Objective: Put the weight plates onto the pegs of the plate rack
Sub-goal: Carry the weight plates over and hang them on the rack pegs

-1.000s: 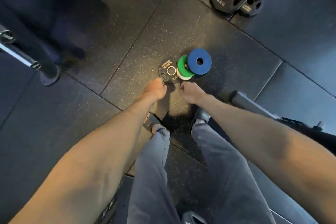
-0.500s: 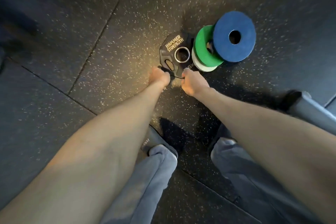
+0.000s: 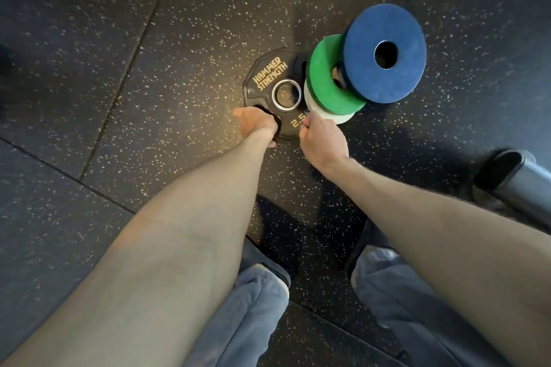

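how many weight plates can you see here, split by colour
black plate: 1
green plate: 1
blue plate: 1
white plate: 1
total: 4

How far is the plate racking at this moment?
No rack shows; nothing looks done. The left hand and right hand grip the black rubber weight plate on the speckled floor. The blue round plate, green round plate and white round plate wait beside it.
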